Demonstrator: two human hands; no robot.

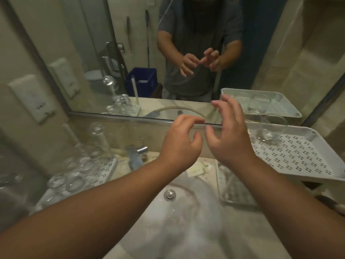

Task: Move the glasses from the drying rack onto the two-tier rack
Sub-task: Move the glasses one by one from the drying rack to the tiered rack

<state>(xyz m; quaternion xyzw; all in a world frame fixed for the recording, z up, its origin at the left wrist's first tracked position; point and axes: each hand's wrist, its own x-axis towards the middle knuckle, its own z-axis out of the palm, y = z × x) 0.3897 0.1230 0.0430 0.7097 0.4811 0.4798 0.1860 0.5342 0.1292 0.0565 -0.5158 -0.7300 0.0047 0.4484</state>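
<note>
Several clear glasses (74, 182) stand rim-up on a white perforated drying rack (104, 171) at the left of the sink, with a taller glass (98, 139) at its back. On the right, the white perforated upper tier of the two-tier rack (298, 157) carries a few clear glasses (268, 129) near the mirror. A lower tier (233, 187) shows beneath it. My left hand (181, 143) and my right hand (229, 135) hover above the sink between both racks, fingers loosely curled, holding nothing.
A white sink basin (186, 221) with a metal drain (169, 194) lies below my arms. A chrome tap (137, 152) stands behind it. The mirror (168, 53) covers the back wall and reflects a person and a blue crate.
</note>
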